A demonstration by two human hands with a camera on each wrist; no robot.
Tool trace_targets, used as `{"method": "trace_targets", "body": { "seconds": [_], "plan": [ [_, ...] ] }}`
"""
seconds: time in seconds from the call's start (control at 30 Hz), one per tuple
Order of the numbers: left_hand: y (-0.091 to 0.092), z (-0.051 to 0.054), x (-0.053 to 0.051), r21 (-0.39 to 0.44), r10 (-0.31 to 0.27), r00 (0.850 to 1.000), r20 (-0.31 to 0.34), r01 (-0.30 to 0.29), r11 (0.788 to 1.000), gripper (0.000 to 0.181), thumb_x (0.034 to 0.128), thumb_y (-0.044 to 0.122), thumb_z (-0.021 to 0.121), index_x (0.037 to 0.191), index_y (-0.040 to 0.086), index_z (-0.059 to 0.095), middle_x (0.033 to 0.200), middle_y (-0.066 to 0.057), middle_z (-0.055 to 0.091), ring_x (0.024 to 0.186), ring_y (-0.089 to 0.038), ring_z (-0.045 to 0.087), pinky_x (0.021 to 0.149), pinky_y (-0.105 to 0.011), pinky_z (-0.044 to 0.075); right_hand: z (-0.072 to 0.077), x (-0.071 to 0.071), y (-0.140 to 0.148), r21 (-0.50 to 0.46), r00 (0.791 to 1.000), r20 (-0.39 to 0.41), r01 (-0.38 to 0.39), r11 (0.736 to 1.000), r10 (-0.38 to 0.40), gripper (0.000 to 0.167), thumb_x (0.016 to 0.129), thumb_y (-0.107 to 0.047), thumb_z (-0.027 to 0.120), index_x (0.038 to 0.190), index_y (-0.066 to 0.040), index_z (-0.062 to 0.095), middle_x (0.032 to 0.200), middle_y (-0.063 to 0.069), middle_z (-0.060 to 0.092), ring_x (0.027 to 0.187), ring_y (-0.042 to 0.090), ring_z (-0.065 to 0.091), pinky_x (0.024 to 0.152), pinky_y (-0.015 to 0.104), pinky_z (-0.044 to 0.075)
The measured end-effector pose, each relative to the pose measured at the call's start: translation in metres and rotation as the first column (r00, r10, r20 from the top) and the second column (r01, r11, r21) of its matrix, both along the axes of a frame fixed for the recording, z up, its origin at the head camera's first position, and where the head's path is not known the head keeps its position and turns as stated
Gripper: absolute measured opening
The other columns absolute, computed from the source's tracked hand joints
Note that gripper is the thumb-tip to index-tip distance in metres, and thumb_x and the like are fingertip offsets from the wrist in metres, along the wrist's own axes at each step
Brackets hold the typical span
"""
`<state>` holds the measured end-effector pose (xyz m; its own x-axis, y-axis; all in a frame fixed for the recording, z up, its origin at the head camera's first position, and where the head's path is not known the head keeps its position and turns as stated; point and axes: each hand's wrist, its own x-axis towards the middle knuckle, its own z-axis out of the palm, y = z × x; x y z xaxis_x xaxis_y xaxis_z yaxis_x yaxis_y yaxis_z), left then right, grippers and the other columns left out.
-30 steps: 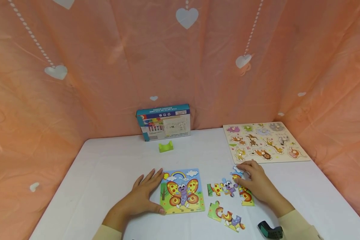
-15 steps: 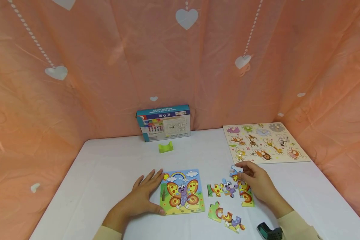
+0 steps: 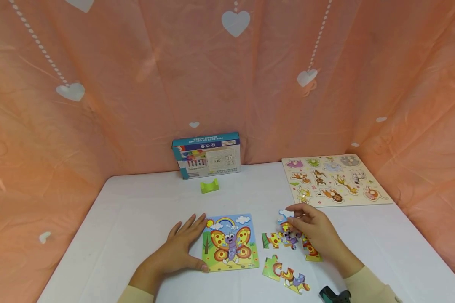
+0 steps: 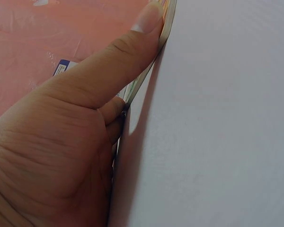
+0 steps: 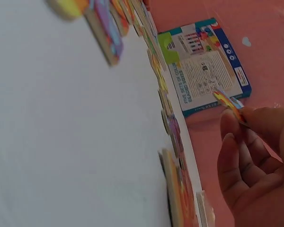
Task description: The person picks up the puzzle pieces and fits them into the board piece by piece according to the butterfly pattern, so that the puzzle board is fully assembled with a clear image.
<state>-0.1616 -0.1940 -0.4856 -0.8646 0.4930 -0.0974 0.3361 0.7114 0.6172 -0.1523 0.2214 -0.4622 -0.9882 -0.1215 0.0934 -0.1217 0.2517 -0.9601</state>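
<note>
My left hand (image 3: 182,248) rests at the left side of a square butterfly picture board (image 3: 231,242). Its fingers are spread along the upper left edge, and the thumb (image 4: 118,61) touches the lower left corner. Between thumb and fingers, my right hand (image 3: 316,229) pinches a jigsaw piece (image 3: 287,213) with a white cloud and yellow-orange wing. It is raised off the table in the right wrist view. Below it lie joined pieces with the butterfly's purple face (image 3: 290,236), partly covered. A right-hand wing piece (image 3: 312,252) is partly hidden by the hand.
Two lower jigsaw pieces, a green corner (image 3: 271,268) and a body piece (image 3: 296,281), lie nearer the front. A wooden animal board (image 3: 337,181) is at the back right. A carton (image 3: 208,155) and green plastic part (image 3: 210,186) stand behind.
The right hand has lifted the cloud piece away from the right-hand wing piece and moved left with it, over the face pieces. My left hand and the butterfly board have stayed put.
</note>
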Motion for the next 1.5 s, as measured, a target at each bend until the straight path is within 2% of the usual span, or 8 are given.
{"method": "trace_targets", "body": {
  "seconds": [0.33, 0.53, 0.63, 0.83, 0.97, 1.27, 1.4, 1.5],
  "plan": [
    [0.0, -0.002, 0.0, -0.008, 0.0, 1.0, -0.001, 0.0, 1.0, 0.132, 0.0676, 0.067, 0.095, 0.171, 0.009, 0.036, 0.179, -0.003, 0.024, 0.166, -0.036, 0.006, 0.127, -0.065, -0.005, 0.013, -0.001, -0.018, -0.018, 0.995, 0.02, -0.098, 0.995, 0.099, 0.032, 0.107, -0.001, 0.067, 0.138, 0.006, 0.067, 0.105, 0.014, 0.065, 0.087, 0.024, 0.072, 0.073, 0.03, 0.062],
    [0.0, -0.003, 0.0, -0.005, -0.004, 1.0, -0.004, 0.004, 1.0, 0.132, 0.068, 0.066, 0.096, 0.171, 0.009, 0.036, 0.179, -0.003, 0.023, 0.166, -0.036, 0.005, 0.127, -0.066, -0.005, 0.017, -0.008, -0.038, -0.08, 0.984, 0.033, -0.173, 0.982, 0.176, 0.031, 0.107, 0.004, 0.064, 0.137, 0.011, 0.062, 0.109, 0.019, 0.059, 0.095, 0.029, 0.074, 0.083, 0.043, 0.065],
    [0.0, -0.002, 0.0, -0.003, -0.003, 1.0, 0.0, 0.003, 1.0, 0.132, 0.0681, 0.066, 0.096, 0.171, 0.01, 0.036, 0.179, -0.003, 0.023, 0.166, -0.036, 0.005, 0.126, -0.066, -0.006, 0.018, -0.011, -0.047, -0.06, 0.978, 0.036, -0.204, 0.977, 0.206, 0.028, 0.107, 0.002, 0.066, 0.134, 0.01, 0.063, 0.108, 0.018, 0.062, 0.094, 0.03, 0.074, 0.082, 0.044, 0.065],
    [-0.001, -0.001, 0.0, 0.004, -0.001, 1.0, 0.003, 0.001, 1.0, 0.131, 0.068, 0.063, 0.097, 0.171, 0.009, 0.036, 0.179, -0.004, 0.024, 0.166, -0.037, 0.005, 0.126, -0.066, -0.006, 0.017, -0.02, -0.068, 0.029, 0.977, 0.062, -0.204, 0.979, 0.202, 0.024, 0.107, -0.004, 0.07, 0.13, 0.002, 0.069, 0.103, 0.01, 0.067, 0.082, 0.026, 0.068, 0.072, 0.034, 0.065],
    [-0.001, 0.0, 0.0, 0.007, 0.002, 1.0, 0.006, -0.002, 1.0, 0.131, 0.068, 0.063, 0.097, 0.171, 0.009, 0.036, 0.179, -0.004, 0.024, 0.166, -0.037, 0.005, 0.126, -0.066, -0.006, 0.013, -0.026, -0.081, 0.036, 0.971, 0.099, -0.22, 0.975, 0.216, 0.022, 0.107, -0.003, 0.069, 0.128, 0.002, 0.07, 0.101, 0.008, 0.067, 0.082, 0.023, 0.066, 0.071, 0.03, 0.063],
    [-0.001, -0.001, 0.0, 0.0, -0.007, 1.0, -0.005, 0.007, 1.0, 0.132, 0.068, 0.066, 0.096, 0.171, 0.009, 0.036, 0.179, -0.004, 0.024, 0.166, -0.036, 0.006, 0.127, -0.065, -0.006, 0.002, -0.038, -0.098, 0.059, 0.953, 0.21, -0.233, 0.971, 0.217, 0.021, 0.106, -0.001, 0.068, 0.127, 0.002, 0.07, 0.091, 0.009, 0.067, 0.076, 0.021, 0.068, 0.07, 0.033, 0.061],
    [-0.001, -0.001, 0.0, 0.0, -0.01, 1.0, -0.004, 0.01, 1.0, 0.131, 0.0682, 0.066, 0.095, 0.171, 0.009, 0.036, 0.179, -0.003, 0.024, 0.166, -0.036, 0.006, 0.127, -0.065, -0.005, -0.001, -0.037, -0.101, 0.064, 0.957, 0.22, -0.209, 0.976, 0.191, 0.024, 0.106, -0.001, 0.068, 0.129, 0.004, 0.068, 0.093, 0.009, 0.068, 0.078, 0.021, 0.069, 0.073, 0.035, 0.063],
    [-0.001, 0.0, 0.0, -0.003, -0.011, 1.0, 0.0, 0.011, 1.0, 0.131, 0.0684, 0.066, 0.095, 0.171, 0.009, 0.036, 0.179, -0.003, 0.024, 0.166, -0.036, 0.006, 0.127, -0.066, -0.005, 0.0, -0.035, -0.102, 0.125, 0.967, 0.206, -0.179, 0.976, 0.151, 0.026, 0.105, -0.006, 0.071, 0.13, 0.002, 0.068, 0.096, 0.007, 0.068, 0.081, 0.019, 0.068, 0.075, 0.035, 0.063]
  ]
}}
